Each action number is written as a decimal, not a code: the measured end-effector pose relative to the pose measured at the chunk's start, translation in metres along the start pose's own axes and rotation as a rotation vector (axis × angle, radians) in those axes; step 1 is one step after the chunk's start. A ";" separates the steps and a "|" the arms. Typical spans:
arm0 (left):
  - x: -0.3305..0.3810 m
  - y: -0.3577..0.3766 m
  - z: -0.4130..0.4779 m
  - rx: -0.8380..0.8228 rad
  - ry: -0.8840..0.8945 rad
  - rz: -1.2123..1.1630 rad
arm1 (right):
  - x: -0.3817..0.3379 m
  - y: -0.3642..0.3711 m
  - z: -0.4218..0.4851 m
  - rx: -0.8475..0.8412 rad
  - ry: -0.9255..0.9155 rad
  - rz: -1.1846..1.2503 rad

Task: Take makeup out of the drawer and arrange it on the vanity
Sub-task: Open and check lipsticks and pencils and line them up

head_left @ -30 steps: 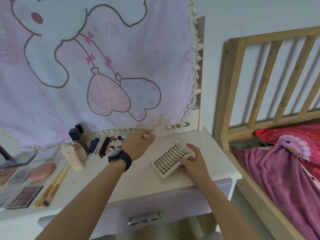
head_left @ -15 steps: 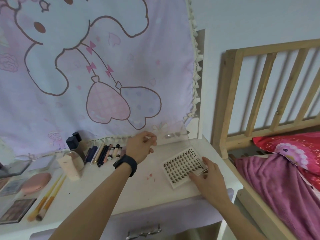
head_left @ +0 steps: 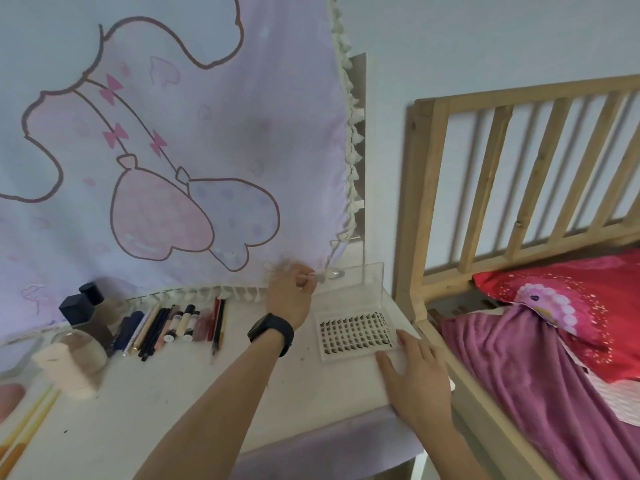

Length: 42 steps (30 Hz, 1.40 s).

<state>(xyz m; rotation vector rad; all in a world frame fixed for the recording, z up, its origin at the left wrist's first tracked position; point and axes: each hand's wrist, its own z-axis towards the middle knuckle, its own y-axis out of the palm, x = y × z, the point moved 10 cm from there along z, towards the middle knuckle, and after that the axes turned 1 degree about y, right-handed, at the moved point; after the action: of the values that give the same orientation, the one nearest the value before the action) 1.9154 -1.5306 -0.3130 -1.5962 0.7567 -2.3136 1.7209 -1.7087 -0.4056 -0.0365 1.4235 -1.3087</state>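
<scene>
A clear case of false lashes [head_left: 355, 336] lies on the white vanity [head_left: 180, 403] near its right end, its transparent lid [head_left: 356, 282] standing up at the back. My right hand [head_left: 415, 379] rests flat with straight fingers on the case's front right corner. My left hand [head_left: 289, 297], with a black watch on the wrist, is raised at the lid's left edge and pinches a small pale thing beside it. Pencils and small tubes [head_left: 173, 327] lie in a row to the left.
A pink cartoon cloth [head_left: 166, 161] hangs behind the vanity. Dark-capped bottles [head_left: 81, 310], a pale sponge under a clear dome [head_left: 69, 365] and yellow-handled brushes [head_left: 24, 424] stand at the left. A wooden bed rail [head_left: 415, 216] and purple blanket [head_left: 540, 393] border the right edge.
The lash case has been slid right and back toward the cloth and now lies straight. My right hand moved to its front right corner; my left hand moved right to the lid.
</scene>
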 end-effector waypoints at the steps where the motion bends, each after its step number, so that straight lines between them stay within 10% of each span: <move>1: -0.004 0.000 -0.001 0.021 -0.012 -0.007 | -0.001 0.000 0.000 0.008 0.001 -0.001; 34: -0.031 0.047 -0.104 -0.211 0.025 0.535 | 0.009 0.001 0.020 -0.082 0.097 -0.094; 42: -0.037 -0.018 -0.135 -0.114 0.116 0.591 | -0.038 -0.011 -0.013 0.051 -0.251 -0.118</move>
<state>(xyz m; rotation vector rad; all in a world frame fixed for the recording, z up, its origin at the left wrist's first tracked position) 1.8069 -1.4600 -0.3705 -1.0793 1.2128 -1.9588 1.7186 -1.6799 -0.3762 -0.2465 1.1883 -1.3836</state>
